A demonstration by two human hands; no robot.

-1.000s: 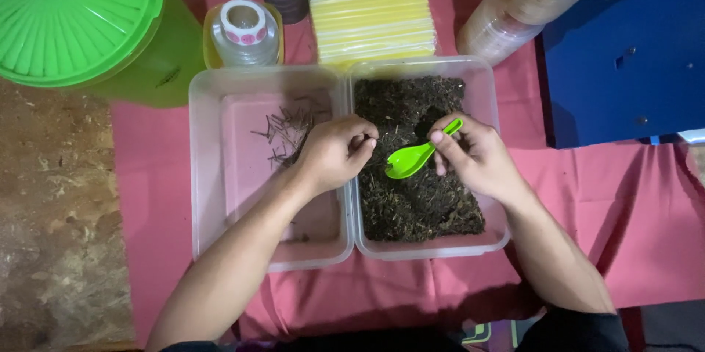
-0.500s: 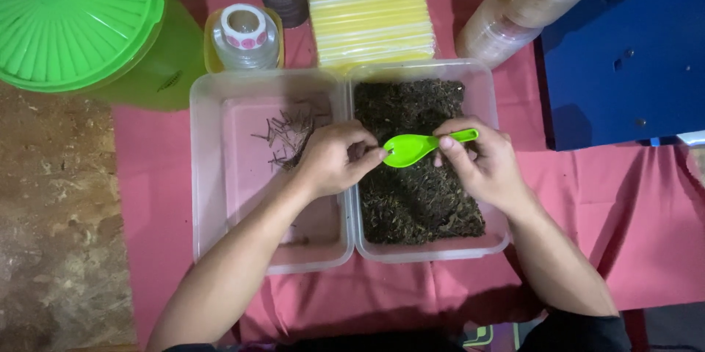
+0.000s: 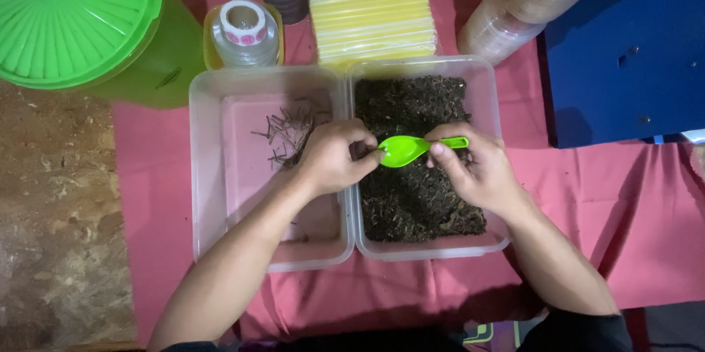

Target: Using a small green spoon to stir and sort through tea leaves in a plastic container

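My right hand [image 3: 474,168] grips the handle of a small green plastic spoon [image 3: 407,149], held level above the right clear tub [image 3: 490,102] of dark dried leaves [image 3: 411,198]. My left hand [image 3: 334,155] rests over the shared edge of the two tubs, its fingers bent and its fingertips touching the spoon's bowl. Whether it pinches anything is hidden. The left clear tub [image 3: 209,176] holds a small heap of thin brown stems [image 3: 288,131], just behind my left hand.
A large green lidded container [image 3: 81,21] stands at the back left. Behind the tubs stand a small jar [image 3: 244,32], a pack of yellow straws [image 3: 373,18] and a stack of clear cups [image 3: 514,6]. A blue panel [image 3: 631,43] is on the right, above the pink cloth [image 3: 602,212].
The spoon has risen out of the leaves and turned level, its bowl moving left to meet my left fingertips. My left hand has stayed nearly in place.
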